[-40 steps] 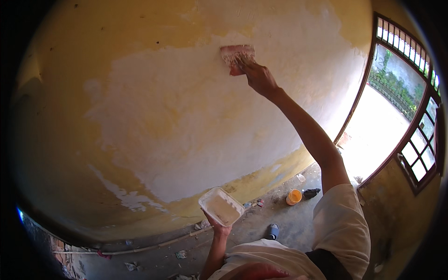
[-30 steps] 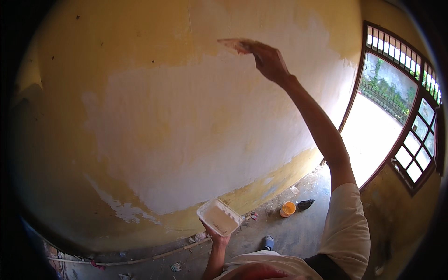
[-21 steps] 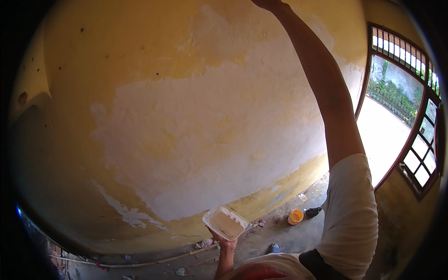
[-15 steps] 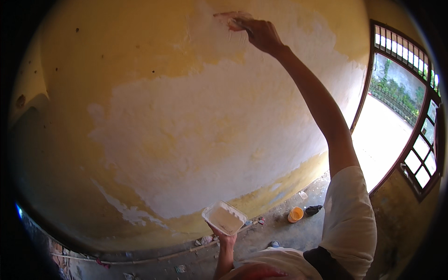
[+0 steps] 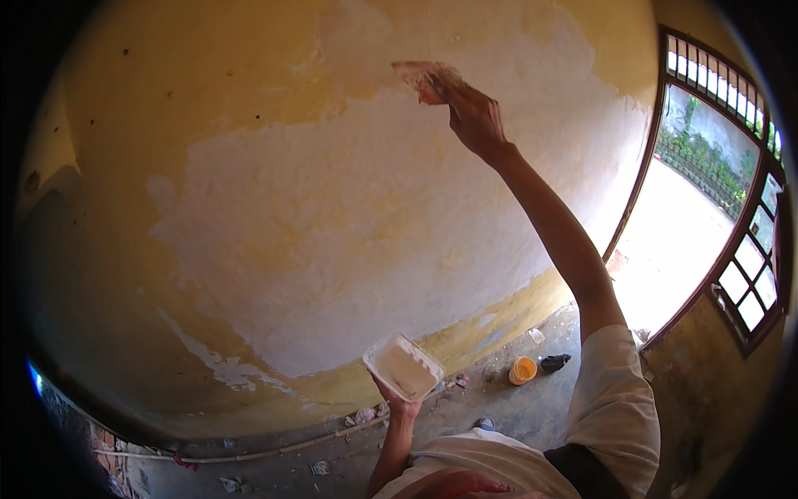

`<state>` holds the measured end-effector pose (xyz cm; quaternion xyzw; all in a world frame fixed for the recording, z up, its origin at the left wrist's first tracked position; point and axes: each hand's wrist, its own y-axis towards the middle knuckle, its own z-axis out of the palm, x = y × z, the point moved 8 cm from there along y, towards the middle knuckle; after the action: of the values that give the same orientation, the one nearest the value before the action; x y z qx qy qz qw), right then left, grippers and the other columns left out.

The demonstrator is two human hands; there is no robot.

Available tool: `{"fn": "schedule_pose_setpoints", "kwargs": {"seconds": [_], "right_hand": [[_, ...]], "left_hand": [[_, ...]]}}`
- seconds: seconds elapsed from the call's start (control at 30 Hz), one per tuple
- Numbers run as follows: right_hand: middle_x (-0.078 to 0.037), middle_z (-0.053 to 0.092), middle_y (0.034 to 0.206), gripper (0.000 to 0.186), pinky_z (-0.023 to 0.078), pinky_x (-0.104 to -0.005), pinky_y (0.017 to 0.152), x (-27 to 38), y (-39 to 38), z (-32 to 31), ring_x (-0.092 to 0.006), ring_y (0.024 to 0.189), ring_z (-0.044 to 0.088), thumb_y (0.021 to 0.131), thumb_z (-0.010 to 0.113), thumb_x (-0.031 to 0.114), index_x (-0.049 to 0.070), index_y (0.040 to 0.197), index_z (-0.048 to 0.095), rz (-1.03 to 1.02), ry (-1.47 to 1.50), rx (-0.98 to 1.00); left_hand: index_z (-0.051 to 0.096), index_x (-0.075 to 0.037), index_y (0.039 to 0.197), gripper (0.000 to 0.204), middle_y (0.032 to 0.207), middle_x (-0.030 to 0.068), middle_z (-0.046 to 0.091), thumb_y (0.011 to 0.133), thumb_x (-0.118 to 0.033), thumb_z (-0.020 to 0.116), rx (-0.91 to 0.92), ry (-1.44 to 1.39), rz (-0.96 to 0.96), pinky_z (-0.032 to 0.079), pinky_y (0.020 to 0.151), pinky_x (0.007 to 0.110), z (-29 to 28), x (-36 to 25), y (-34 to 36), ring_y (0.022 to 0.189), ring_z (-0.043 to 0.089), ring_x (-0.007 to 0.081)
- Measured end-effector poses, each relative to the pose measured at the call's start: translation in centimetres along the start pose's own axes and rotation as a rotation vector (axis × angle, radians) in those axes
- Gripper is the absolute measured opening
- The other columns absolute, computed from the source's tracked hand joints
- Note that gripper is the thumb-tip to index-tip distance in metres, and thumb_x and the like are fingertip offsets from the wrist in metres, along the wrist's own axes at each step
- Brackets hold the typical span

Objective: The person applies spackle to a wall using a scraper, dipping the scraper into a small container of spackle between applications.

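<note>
High on the yellow wall (image 5: 208, 91), my right hand (image 5: 480, 121) is closed on a flat putty spreader (image 5: 428, 79) smeared with whitish paste. Its blade lies at or very close to the wall, over a broad pale patch of putty (image 5: 357, 200); contact is hard to tell. Low in front of me, my left hand (image 5: 399, 403) grips a white rectangular tub (image 5: 435, 378) from beneath and the side. Pale wet putty (image 5: 403, 370) covers the tub's bottom, and the open top is tilted toward me.
An orange bucket (image 5: 523, 371) stands on the concrete floor (image 5: 474, 399) beside a black bag-like item (image 5: 554, 363). A long thin pole (image 5: 287, 449) lies along the wall's foot among litter. To the right is a barred doorway frame (image 5: 644, 175) opening onto bright daylight.
My right hand and the spreader have come down the wall. The tub stays in my left hand at nearly the same place, and the whole view has shifted slightly.
</note>
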<state>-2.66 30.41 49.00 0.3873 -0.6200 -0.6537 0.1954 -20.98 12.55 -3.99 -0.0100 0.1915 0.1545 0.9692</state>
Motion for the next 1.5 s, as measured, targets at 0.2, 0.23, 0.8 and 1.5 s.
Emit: {"fn": "schedule_pose_setpoints", "kwargs": {"seconds": [0.2,0.23,0.8,1.5], "right_hand": [[-0.02,0.056,0.141,0.062,0.057,-0.0418,0.092,2.1,-2.8,6.4,-0.0339,0.12,0.062,0.083,0.054,-0.005,0.0,0.144,0.046,-0.026,-0.072,0.263],[-0.02,0.054,0.144,0.061,0.055,-0.0407,0.098,3.8,-5.5,7.7,-0.033,0.127,0.058,0.082,0.055,-0.005,-0.002,0.143,0.048,-0.031,-0.065,0.325],[-0.016,0.072,0.113,0.03,0.055,-0.0444,0.092,-10.5,12.0,7.8,-0.0353,0.104,0.069,0.091,0.058,0.003,0.007,0.118,0.072,-0.127,0.01,-0.149],[-0.012,0.066,0.13,0.058,0.058,-0.0409,0.093,7.4,-19.6,7.7,-0.0299,0.115,0.066,0.073,0.061,-0.01,0.006,0.128,0.063,0.047,0.139,0.383]], "left_hand": [[0.046,-0.026,0.148,0.068,0.142,-0.0005,0.056,0.097,-0.071,0.043,-0.028,0.014,-0.068,0.043,0.111,0.051,0.9,0.0,-2.0,0.13,0.055,0.0255],[0.045,-0.025,0.149,0.071,0.144,0.0003,0.054,0.096,-0.072,0.043,-0.027,0.009,-0.08,0.042,0.112,0.051,0.5,-0.3,-2.2,0.132,0.052,0.0263],[0.046,-0.025,0.147,0.073,0.144,0.0008,0.052,0.095,-0.075,0.043,-0.092,0.011,-0.019,0.042,0.11,0.052,-7.2,0.5,7.0,0.132,0.051,0.0275],[0.047,-0.024,0.147,0.072,0.138,0.0008,0.058,0.095,-0.074,0.041,-0.021,0.003,-0.09,0.046,0.107,0.051,-1.4,0.9,4.2,0.125,0.057,0.0255]]}}
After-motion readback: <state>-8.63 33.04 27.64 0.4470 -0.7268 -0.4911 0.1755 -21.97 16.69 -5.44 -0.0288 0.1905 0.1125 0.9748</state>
